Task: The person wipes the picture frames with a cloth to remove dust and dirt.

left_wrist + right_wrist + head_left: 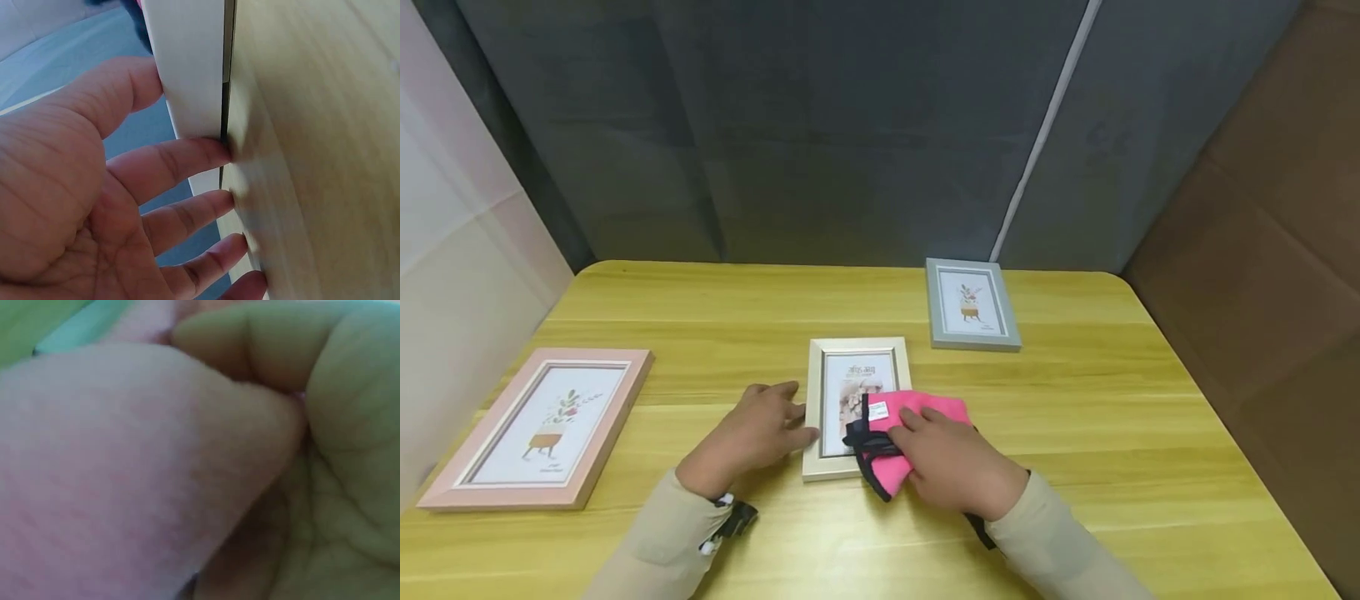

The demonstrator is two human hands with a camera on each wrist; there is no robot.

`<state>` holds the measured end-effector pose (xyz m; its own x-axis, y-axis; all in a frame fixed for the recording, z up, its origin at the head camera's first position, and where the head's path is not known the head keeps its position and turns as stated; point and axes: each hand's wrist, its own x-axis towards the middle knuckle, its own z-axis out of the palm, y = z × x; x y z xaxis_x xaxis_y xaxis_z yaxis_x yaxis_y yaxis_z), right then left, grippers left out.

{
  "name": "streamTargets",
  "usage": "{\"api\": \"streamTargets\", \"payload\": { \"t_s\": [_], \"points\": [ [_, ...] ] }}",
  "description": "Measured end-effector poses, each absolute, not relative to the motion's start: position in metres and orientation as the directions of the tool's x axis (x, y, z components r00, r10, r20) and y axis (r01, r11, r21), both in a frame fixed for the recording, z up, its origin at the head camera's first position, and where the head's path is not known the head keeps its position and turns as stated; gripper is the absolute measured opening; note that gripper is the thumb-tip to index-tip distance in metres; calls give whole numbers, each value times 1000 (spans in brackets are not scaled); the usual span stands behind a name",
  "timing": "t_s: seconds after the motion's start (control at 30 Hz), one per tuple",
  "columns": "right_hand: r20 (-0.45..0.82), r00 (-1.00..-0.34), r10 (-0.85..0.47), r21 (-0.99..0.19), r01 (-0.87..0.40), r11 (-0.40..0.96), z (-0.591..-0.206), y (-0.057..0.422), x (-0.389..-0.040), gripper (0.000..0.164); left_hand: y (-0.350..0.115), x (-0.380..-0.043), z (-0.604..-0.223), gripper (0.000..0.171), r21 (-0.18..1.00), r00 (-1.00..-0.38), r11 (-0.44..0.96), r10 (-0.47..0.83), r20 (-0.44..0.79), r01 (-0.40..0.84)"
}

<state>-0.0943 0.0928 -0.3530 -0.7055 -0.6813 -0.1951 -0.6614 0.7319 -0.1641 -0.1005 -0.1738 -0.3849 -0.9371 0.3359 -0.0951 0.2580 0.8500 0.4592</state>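
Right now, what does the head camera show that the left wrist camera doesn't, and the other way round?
Only the head view: the pink-framed picture, the grey-framed picture, and the right hand holding a pink cloth.
Only the left wrist view: the left palm and the inner sides of its fingers.
Both: the left hand touching the pale frame on the wooden table. A dark scrap at the wrist view's top may be the cloth's trim.

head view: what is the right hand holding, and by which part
The right hand holds a pink cloth with black edging, by its right-hand portion.
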Motion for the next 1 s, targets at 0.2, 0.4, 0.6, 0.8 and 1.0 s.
{"api": "streamTargets", "payload": {
  "t_s": [0.2, 0.4, 0.6, 0.8, 1.0],
  "points": [
    [-202, -770, -606, -204, -572, 795, -364, 75, -141, 50, -176, -100, -383, 37, 450, -925, 844, 368, -92, 291],
    [-225, -800, -556, -266, -499, 825, -368, 65, -178, 54, -175, -99, -380, 37, 458, -927, 845, 360, -106, 276],
    [-243, -775, -583, -237, -536, 811, -362, 76, -156, 51, -172, -100, -381, 37, 462, -925, 839, 368, -95, 287],
    [-264, -703, -661, -195, -632, 750, -345, 88, -104, 44, -169, -98, -381, 39, 460, -928, 848, 353, -120, 263],
    [-256, -687, -680, -136, -671, 729, -347, 88, -82, 45, -170, -98, -382, 40, 454, -930, 858, 338, -142, 242]
  ]
}}
